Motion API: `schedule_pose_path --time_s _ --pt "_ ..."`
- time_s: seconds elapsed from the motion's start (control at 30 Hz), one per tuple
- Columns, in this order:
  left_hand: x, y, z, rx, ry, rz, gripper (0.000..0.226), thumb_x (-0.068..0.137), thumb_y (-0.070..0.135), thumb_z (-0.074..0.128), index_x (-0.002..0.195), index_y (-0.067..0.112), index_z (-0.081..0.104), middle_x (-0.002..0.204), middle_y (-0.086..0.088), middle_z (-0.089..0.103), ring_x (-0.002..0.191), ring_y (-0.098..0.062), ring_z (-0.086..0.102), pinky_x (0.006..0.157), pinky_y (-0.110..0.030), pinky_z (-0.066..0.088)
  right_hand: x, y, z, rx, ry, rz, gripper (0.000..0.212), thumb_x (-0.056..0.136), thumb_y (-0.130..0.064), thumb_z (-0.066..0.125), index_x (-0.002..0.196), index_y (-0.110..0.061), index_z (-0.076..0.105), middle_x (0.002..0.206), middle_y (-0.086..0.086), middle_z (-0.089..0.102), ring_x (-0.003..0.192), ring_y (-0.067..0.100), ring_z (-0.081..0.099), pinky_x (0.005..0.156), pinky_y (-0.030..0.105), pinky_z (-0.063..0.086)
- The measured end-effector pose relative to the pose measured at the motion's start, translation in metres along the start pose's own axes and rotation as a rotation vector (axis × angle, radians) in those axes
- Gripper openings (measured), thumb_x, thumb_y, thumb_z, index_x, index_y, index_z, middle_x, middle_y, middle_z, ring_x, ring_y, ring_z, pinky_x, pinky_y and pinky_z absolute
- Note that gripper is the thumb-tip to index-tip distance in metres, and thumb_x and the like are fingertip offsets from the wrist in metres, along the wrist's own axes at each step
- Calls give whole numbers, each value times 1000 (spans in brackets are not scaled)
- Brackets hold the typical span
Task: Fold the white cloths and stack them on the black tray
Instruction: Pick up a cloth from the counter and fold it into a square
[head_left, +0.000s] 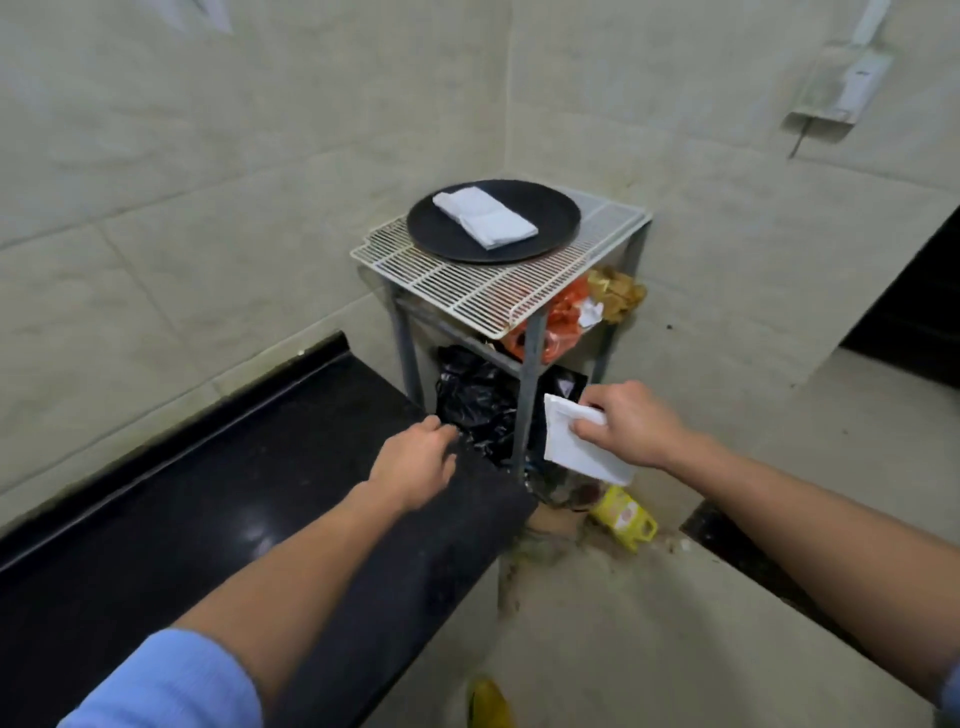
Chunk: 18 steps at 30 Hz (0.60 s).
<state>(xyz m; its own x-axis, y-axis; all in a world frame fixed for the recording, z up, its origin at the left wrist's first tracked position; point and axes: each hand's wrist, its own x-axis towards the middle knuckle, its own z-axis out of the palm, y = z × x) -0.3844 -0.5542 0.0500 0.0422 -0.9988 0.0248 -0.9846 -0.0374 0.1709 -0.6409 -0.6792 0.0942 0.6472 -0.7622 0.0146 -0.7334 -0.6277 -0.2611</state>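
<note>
A round black tray (550, 208) sits on a white wire rack in the corner, with folded white cloths (485, 215) stacked on it. My right hand (631, 423) holds a folded white cloth (576, 441) in the air, below and in front of the rack. My left hand (415, 462) rests palm down on the far end of the black countertop, fingers loosely spread, holding nothing.
The wire rack (467, 291) tops a metal stand (530, 374) with orange and brown bags on its shelf and a black plastic bag (475, 400) beneath. A yellow packet (623, 517) lies on the floor. The black countertop (208, 519) runs along the left wall.
</note>
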Motion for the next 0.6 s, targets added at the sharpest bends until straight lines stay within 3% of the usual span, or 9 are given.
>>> schedule_pose_path --time_s 0.17,0.3,0.4,0.6 --pt "105 -16 -37 -20 87 35 24 93 30 49 111 16 55 106 -3 52 98 -26 56 73 -36 46 101 21 -66 22 105 -25 21 81 -41 61 69 -28 48 74 0 59 70 25 57 61 43 50" --pt "160 -25 -53 -69 101 20 23 90 28 50 109 17 57 107 -2 53 100 -25 56 76 -40 49 170 32 -107 -28 168 -42 16 82 -41 61 82 -25 59 83 1 65 76 24 59 66 38 50" --pt "195 -34 -61 -61 160 -8 23 90 27 50 108 14 58 106 -4 54 100 -26 56 78 -39 49 226 36 -133 -78 207 -74 15 85 -40 60 93 -27 62 87 -2 62 82 23 57 65 32 41" --pt "261 -48 -67 -30 238 -116 23 88 24 51 106 13 61 103 -4 57 96 -24 56 78 -37 49 350 53 -154 -53 198 -193 8 87 -33 60 93 -28 63 101 4 66 94 29 58 68 33 39"
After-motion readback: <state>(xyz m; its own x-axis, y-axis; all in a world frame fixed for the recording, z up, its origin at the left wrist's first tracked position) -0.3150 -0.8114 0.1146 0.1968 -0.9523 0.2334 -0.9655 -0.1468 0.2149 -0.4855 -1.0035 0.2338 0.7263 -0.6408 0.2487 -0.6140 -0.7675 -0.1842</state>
